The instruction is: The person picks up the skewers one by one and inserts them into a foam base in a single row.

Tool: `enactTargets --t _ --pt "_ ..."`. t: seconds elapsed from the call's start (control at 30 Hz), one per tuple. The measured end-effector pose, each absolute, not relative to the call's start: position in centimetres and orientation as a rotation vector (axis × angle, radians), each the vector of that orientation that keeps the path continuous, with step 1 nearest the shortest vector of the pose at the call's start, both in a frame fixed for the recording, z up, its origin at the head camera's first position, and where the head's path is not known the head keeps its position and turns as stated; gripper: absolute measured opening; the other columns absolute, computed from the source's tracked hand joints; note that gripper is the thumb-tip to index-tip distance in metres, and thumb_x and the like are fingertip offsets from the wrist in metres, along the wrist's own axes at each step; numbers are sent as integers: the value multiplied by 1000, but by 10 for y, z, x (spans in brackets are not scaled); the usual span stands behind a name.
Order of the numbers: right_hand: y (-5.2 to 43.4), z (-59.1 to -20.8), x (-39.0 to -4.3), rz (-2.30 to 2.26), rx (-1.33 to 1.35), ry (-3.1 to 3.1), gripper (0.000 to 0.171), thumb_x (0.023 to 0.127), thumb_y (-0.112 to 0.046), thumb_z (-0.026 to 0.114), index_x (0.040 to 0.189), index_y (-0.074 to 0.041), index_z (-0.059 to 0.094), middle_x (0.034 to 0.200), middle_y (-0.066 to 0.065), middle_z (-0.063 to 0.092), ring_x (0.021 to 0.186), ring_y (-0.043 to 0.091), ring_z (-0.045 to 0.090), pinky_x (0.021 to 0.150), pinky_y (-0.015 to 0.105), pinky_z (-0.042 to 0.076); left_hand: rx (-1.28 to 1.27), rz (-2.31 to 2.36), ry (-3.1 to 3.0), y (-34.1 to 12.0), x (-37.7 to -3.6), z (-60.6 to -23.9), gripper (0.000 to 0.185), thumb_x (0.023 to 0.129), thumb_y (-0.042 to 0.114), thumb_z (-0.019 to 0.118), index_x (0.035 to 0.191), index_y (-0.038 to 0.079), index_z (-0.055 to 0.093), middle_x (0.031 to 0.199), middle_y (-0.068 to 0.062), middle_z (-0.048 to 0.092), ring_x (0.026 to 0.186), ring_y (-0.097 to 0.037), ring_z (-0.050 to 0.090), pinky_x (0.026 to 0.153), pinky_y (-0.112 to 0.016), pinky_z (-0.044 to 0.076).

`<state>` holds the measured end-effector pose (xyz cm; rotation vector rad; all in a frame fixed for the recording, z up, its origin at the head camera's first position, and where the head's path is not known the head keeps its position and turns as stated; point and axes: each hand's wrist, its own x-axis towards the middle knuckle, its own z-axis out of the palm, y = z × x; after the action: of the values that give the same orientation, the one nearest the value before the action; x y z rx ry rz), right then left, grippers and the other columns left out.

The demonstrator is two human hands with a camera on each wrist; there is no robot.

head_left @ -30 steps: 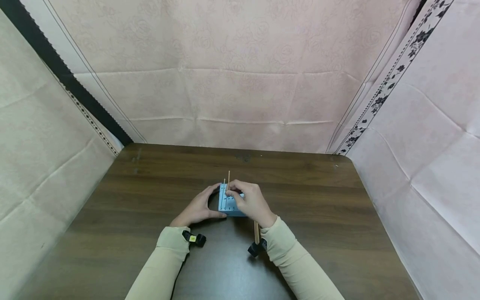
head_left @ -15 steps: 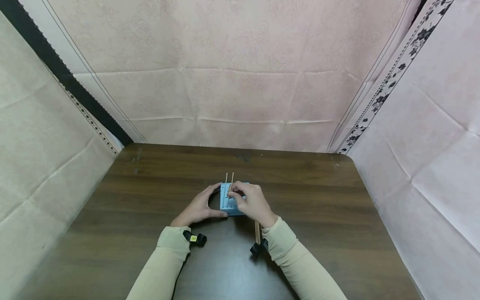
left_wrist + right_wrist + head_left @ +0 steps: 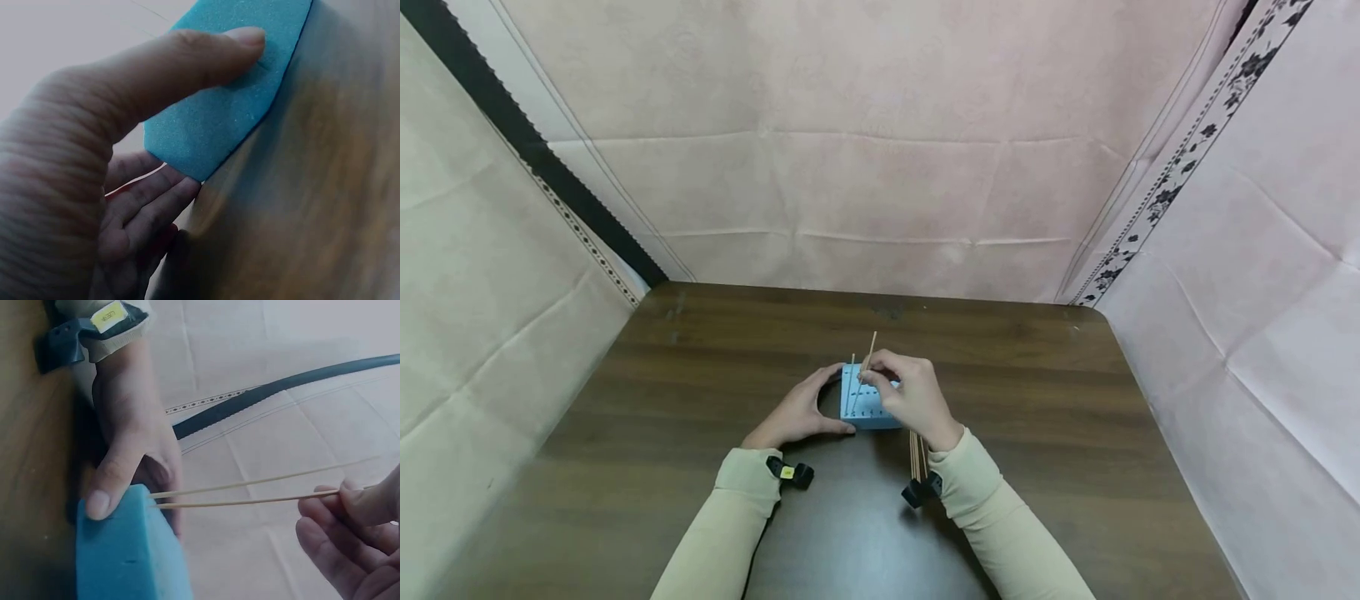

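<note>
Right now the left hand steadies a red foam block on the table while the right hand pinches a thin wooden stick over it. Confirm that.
Not quite: the foam block is blue, not red, as the head view shows and both wrist views confirm. The rest holds: the left hand steadies it on the table while the right hand pinches a thin wooden stick over it.

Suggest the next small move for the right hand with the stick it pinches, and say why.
Probably tilt the pinched stick upright and press it deeper. It leans, its lower end at the blue foam block, while the other stick stands straighter. The right hand pinches it; the left hand grips the block.
</note>
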<state>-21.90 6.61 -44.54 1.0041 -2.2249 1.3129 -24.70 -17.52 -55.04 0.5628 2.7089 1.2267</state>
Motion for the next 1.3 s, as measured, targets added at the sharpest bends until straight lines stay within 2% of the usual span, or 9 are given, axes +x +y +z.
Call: enactTargets --t 0.4,0.57,0.83,1.03,1.3 --pt "67 -444 -219 1286 1034 -2201 8 94 -2 69 95 -10 72 86 -2 72 81 7 69 72 23 57 529 1212 2701 -174 -247 -549 117 62 61 90 157 28 31 156 -1 39 143 -25 36 111 -57 34" --pt "64 -449 -221 1237 1046 -2196 7 94 -2 70 93 -10 72 85 -2 72 72 14 68 62 22 53 532 1213 2700 -175 -246 -549 116 63 62 90 157 28 31 155 -1 40 142 -25 36 110 -57 35" --pt "57 -471 -223 1178 1082 -2326 7 95 -5 69 91 -11 69 85 -3 70 67 2 57 58 18 49 555 1216 2699 -175 -246 -551 116 63 65 88 158 28 31 153 1 41 139 -24 39 108 -58 36" --pt "59 -473 -226 1207 1117 -2351 7 96 -7 68 92 -12 70 84 -5 68 74 5 63 65 21 53 551 1223 2702 -175 -245 -551 115 63 63 89 157 30 31 153 1 42 138 -25 40 108 -58 36" --pt "65 -467 -229 1250 1212 -2426 3 98 -13 67 100 -11 69 91 -5 69 84 1 65 73 22 55 549 1215 2705 -175 -246 -550 116 63 63 89 157 30 31 154 1 41 139 -24 39 109 -58 36"
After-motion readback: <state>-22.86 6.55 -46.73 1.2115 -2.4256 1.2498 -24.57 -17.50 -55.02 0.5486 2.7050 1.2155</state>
